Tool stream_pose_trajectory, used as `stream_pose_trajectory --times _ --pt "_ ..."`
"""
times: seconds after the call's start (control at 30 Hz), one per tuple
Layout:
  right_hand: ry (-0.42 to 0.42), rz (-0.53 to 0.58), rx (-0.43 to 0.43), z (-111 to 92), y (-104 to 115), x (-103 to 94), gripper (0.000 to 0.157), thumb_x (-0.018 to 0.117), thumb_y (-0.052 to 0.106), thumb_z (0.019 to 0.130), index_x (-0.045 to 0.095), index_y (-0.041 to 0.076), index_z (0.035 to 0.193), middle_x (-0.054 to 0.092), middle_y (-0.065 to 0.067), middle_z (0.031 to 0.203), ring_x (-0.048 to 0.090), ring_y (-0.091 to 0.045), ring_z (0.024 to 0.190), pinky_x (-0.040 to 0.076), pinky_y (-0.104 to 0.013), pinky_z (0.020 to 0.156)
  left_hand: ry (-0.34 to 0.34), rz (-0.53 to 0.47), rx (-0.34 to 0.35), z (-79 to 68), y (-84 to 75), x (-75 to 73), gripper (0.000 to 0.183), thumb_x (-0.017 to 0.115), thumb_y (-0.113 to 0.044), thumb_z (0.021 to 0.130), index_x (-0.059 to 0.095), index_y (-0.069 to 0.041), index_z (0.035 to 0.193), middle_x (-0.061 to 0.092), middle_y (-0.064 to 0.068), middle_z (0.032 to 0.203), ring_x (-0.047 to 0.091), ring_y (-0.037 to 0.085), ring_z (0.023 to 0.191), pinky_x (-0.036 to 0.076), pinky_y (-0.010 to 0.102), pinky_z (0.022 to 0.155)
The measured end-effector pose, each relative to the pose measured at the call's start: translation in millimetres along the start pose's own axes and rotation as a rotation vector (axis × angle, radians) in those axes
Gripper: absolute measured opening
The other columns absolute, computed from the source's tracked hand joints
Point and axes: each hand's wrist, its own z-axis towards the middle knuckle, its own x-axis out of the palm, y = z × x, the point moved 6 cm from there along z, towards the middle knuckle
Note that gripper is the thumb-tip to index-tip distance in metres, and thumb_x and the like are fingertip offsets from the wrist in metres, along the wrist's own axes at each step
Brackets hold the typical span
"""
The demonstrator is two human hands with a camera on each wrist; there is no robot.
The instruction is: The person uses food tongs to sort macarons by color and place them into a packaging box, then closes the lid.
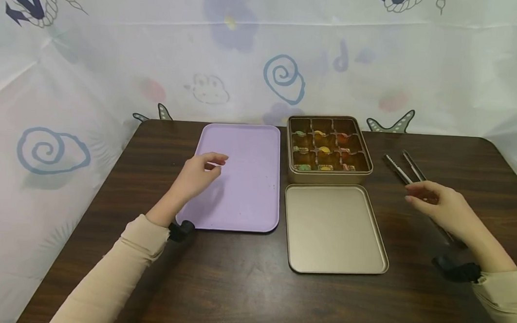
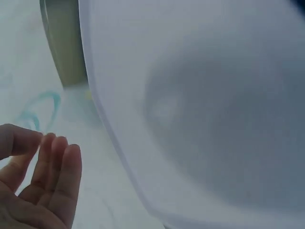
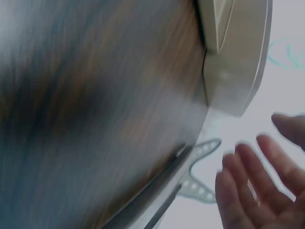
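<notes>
My left hand hovers over the left side of a flat lilac tray, fingers loosely bent and nothing in them. In the left wrist view, thumb and fingertips come close together beside the tray's edge. A pair of metal tongs lies on the table at the right, its arms spread. Above its handle end is my right hand, which hides part of the tongs. Seen from the right wrist, the relaxed fingers hold nothing, with the tongs off to their left.
Between the hands stands a gold tin with several compartments, holding small colourful wrapped pieces. Its shallow gold lid lies in front of it, inner side up. Behind the dark wooden table hangs a patterned white cloth.
</notes>
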Motion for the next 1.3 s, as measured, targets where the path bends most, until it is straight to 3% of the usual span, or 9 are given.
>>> stream_pose_trajectory --times 0.1,0.17,0.3,0.43,0.57,0.8,1.07,1.3 --pt "0.024 0.016 -0.096 -2 14 8.7 0.031 0.063 0.02 0.092 0.062 0.006 0.119 0.067 -0.017 0.109 0.043 0.024 0.086 0.051 -0.016 0.069 0.044 -0.009 0.097 -5.0 -16.8 17.0 0.036 0.047 -0.004 0.091 0.062 -0.002 0.124 0.067 0.017 0.118 0.064 0.032 0.105 0.056 0.041 0.087" --pt "0.045 0.025 -0.141 -3 22 14.6 0.028 0.064 0.017 0.091 0.064 0.007 0.117 0.068 -0.014 0.108 0.044 0.024 0.087 0.047 -0.009 0.069 0.081 -0.011 0.167 -9.1 -27.8 29.2 0.034 0.049 -0.002 0.09 0.063 -0.001 0.121 0.067 0.018 0.115 0.065 0.031 0.103 0.056 0.041 0.088" --pt "0.109 0.022 -0.183 -5 32 26.7 0.024 0.065 0.017 0.09 0.066 0.009 0.113 0.069 -0.01 0.108 0.049 0.02 0.09 0.051 -0.012 0.075 0.16 0.033 0.321 -18.8 -47.7 53.1 0.031 0.051 0.001 0.088 0.066 -0.001 0.115 0.069 0.015 0.11 0.066 0.025 0.097 0.058 0.035 0.086" --pt "0.159 0.011 -0.212 -5 40 35.5 0.021 0.065 0.015 0.09 0.067 0.01 0.11 0.07 -0.004 0.104 0.052 0.015 0.089 0.054 -0.019 0.075 0.205 0.174 0.465 -28.0 -63.9 71.7 0.029 0.053 0.0 0.088 0.068 -0.005 0.112 0.07 0.008 0.108 0.066 0.019 0.095 0.057 0.033 0.084" --pt "0.179 0.031 -0.261 -5 42 42.6 0.017 0.065 0.011 0.089 0.068 0.012 0.106 0.07 -0.001 0.101 0.054 0.012 0.088 0.055 -0.021 0.073 0.24 0.298 0.563 -34.9 -74.9 86.0 0.028 0.055 -0.002 0.089 0.07 -0.01 0.111 0.069 0.003 0.108 0.065 0.017 0.099 0.056 0.033 0.082" --pt "0.234 0.061 -0.369 -8 46 49.7 0.021 0.064 0.007 0.089 0.069 0.023 0.102 0.071 0.006 0.101 0.057 0.009 0.089 0.051 -0.019 0.067 0.295 0.38 0.737 -45.6 -85.0 104.8 0.025 0.057 -0.004 0.088 0.07 -0.013 0.107 0.068 0.0 0.107 0.062 0.017 0.098 0.055 0.03 0.082" --pt "0.336 0.095 -0.425 -11 48 56.7 0.024 0.063 0.003 0.089 0.069 0.024 0.1 0.067 0.002 0.104 0.056 0.007 0.092 0.053 -0.019 0.068 0.371 0.468 0.844 -52.1 -88.5 123.8 0.027 0.057 -0.005 0.088 0.069 -0.015 0.111 0.067 0.0 0.112 0.06 0.018 0.106 0.05 0.03 0.097" --pt "0.36 0.024 -0.494 -12 50 60.1 0.037 0.065 -0.007 0.081 0.069 0.027 0.095 0.061 0.008 0.101 0.052 0.006 0.098 0.051 -0.02 0.07 0.415 0.569 0.839 -54.9 -86.2 131.4 0.026 0.056 -0.007 0.09 0.069 -0.019 0.11 0.065 -0.002 0.119 0.057 0.019 0.116 0.044 0.035 0.108"
